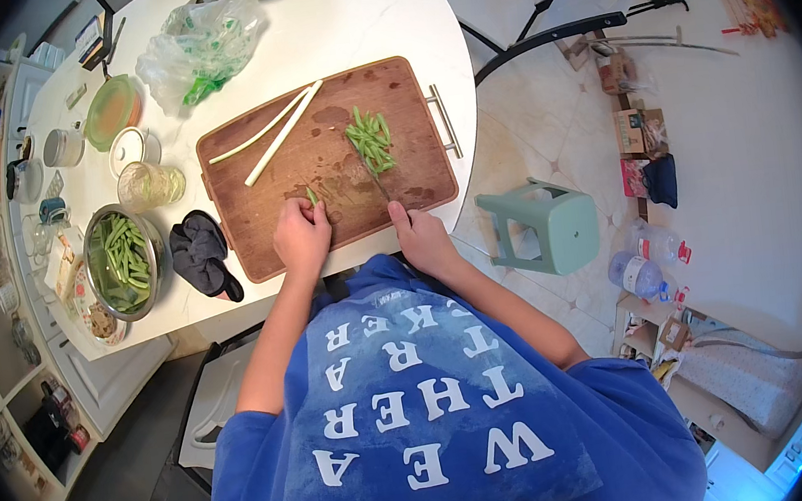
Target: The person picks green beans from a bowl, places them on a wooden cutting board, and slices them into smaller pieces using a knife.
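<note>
On the wooden cutting board (274, 212), my left hand (302, 237) pinches a green bean piece (312, 195) near the front edge. My right hand (423, 237) grips a knife (373, 172), its blade pointing away from me beside a small pile of cut green beans (370, 137). Two pale green onion stalks (284, 131) lie on the board's left half, their far ends meeting. To the left stands a metal bowl (156, 263) of green beans (124, 252). My right fingers cover the knife's handle.
A dark fabric item (198, 254) lies between bowl and board. Behind the bowl are a glass (151, 185), a lidded white pot (128, 151) and a plastic bag (204, 52). The board has a metal handle (445, 121) at right. A green stool (562, 228) stands beside the table.
</note>
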The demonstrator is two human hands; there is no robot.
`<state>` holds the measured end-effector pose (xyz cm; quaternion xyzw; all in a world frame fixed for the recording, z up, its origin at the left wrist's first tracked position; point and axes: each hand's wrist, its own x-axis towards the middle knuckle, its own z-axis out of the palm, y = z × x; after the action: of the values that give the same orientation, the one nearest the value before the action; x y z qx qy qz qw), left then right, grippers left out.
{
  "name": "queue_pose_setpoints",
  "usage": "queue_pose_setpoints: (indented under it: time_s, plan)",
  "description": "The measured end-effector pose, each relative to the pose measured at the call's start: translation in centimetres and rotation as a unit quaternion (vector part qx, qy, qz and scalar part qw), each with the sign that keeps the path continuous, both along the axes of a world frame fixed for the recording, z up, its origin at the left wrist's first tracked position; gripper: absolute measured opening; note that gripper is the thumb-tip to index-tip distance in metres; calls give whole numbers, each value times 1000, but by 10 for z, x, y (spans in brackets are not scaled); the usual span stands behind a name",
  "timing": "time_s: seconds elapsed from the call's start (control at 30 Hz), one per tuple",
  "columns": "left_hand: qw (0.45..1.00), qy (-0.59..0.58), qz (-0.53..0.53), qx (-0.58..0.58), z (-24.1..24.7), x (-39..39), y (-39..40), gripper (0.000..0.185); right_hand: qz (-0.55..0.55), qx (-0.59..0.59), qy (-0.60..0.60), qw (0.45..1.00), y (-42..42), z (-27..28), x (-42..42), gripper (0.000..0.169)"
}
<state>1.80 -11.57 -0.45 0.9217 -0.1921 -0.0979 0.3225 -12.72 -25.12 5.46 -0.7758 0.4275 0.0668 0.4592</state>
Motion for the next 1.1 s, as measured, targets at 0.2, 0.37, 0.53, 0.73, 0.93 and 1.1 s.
queue_pose_setpoints:
  time_s: [0.2, 0.37, 0.53, 0.73, 0.93, 1.1]
  plan:
    - [996, 72, 24, -50, 1, 14, -7, 17, 40, 28, -41, 998, 13, -1, -7, 62]
    - [991, 77, 39, -98, 0, 5, 8, 14, 56, 8, -45, 997, 19, -7, -10, 58]
    - [994, 24, 15, -102, -10, 3, 13, 11, 85, 30, -43, 995, 25, 2, 0, 64]
    - [996, -17, 18, -86, -10, 4, 7, 6, 134, 6, -44, 990, 32, -11, 2, 64]
    - [997, 3, 33, -71, -15, 5, 6, 6, 144, -19, -28, 989, 34, -13, 1, 63]
    - [991, 44, 50, -113, -24, 8, 10, 9, 146, -19, -27, 989, 35, -11, 1, 63]
